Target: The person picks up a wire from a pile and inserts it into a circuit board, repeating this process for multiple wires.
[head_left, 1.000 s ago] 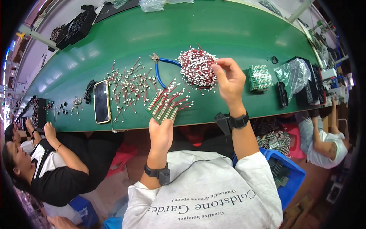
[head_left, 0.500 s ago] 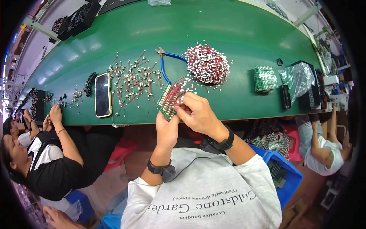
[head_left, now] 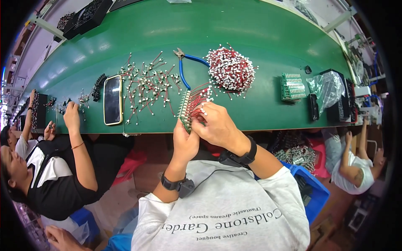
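Observation:
My left hand (head_left: 185, 140) grips the lower end of a green circuit board panel (head_left: 184, 109), which is tilted nearly on edge above the table's near side. Along it runs a row of pale connectors, with red wires (head_left: 197, 99) fanning out to the right. My right hand (head_left: 216, 125) is closed at the panel's right side, thumb and fingers pinched by the wires; white wire ends poke out above the fingers. Exactly what its fingertips grip is hidden. Beyond my hands lies a large heap of red wires with white plugs (head_left: 231, 70). Blue-handled cutters (head_left: 181, 69) rest left of it.
Small wired boards (head_left: 153, 85) are scattered left of the cutters, beside a phone (head_left: 112, 100). At right are stacked green panels (head_left: 292, 88) and a clear plastic bag (head_left: 328, 90). A co-worker (head_left: 58, 167) sits at left; a blue bin (head_left: 312, 192) stands below the table.
The panel in my left hand has turned more edge-on and upright. My right hand stays against its wires. At left, the co-worker's hands have moved apart.

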A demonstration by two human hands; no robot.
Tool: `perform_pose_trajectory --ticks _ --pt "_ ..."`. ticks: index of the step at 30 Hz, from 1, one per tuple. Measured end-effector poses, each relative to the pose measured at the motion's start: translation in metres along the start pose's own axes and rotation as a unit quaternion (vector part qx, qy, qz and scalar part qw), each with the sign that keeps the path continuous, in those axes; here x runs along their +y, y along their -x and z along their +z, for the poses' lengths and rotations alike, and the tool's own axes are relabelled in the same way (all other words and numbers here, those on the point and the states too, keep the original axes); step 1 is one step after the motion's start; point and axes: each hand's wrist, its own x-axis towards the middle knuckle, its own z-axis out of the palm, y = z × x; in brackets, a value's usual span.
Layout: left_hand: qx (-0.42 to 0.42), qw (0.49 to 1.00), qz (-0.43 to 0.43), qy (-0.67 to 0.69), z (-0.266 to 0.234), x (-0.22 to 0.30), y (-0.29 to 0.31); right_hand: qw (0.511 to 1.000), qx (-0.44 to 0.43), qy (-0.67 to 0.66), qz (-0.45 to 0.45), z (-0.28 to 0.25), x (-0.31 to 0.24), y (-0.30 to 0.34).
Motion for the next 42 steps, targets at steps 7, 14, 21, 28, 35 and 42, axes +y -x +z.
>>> perform_pose_trajectory --ticks 7,14,21,28,35,42 --pt "0.032 0.999 -0.016 0.027 -0.005 0.002 0.004 0.999 0.009 0.034 -0.007 0.003 -0.008 0.005" --pt "0.034 0.999 -0.01 -0.008 0.0 0.005 0.008 0.998 0.017 0.055 -0.009 0.004 -0.012 0.008" --pt "0.012 0.999 0.0 -0.036 0.012 0.007 0.006 0.997 0.03 0.065 0.011 -0.004 -0.001 0.012" --pt "0.079 0.991 -0.071 0.08 0.008 -0.002 0.002 0.995 0.081 0.056 0.014 -0.076 0.038 0.027" --pt "0.101 0.982 -0.092 0.134 0.009 0.007 0.001 0.977 0.079 0.192 0.059 -0.109 0.098 0.043" --pt "0.087 0.981 -0.076 0.158 0.012 0.011 0.0 0.971 0.086 0.208 -0.076 -0.109 0.096 0.032"
